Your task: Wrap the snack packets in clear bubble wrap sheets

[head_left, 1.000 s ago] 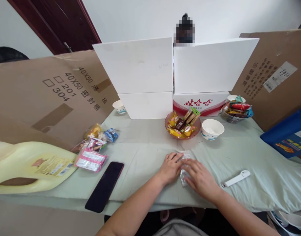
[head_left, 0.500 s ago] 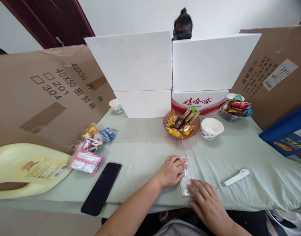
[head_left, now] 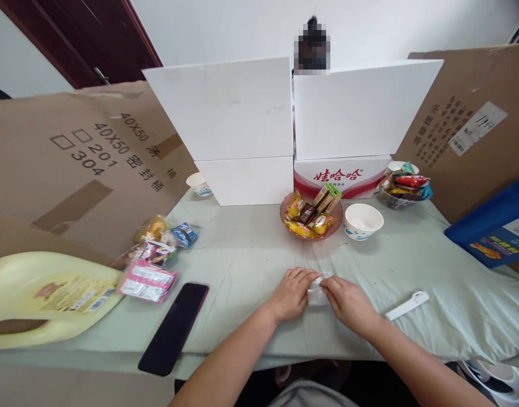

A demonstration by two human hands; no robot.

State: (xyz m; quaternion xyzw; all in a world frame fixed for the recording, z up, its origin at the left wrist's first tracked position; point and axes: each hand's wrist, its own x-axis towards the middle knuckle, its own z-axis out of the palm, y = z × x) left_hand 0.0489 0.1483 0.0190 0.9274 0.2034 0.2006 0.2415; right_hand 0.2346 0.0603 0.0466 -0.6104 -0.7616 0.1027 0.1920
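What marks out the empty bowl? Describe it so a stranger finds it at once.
Start at the red-lettered carton at the back of the green-clothed table. In front of it stands a white bowl, right of the pink snack dish. Unlike both snack-filled dishes, it holds no wrappers.
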